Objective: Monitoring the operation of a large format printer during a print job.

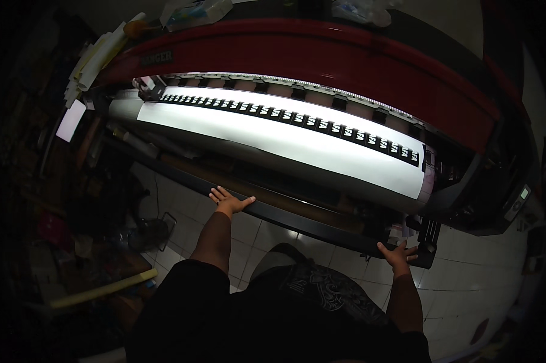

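With fingers [216,195] spread wide, resting on the black bar [309,227]: left hand [229,203] around mid-length, right hand [397,256] near its right end.
Farther off, across the red printer [273,48], white paper [273,134] with a dark printed strip [310,121]; print carriage [149,89] at its left end.

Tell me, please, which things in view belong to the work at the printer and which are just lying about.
In use:
- red printer
- white printed sheet
- black bar, with left hand and right hand at it

Seemingly lying about:
- rolled sheets
- yellow strip
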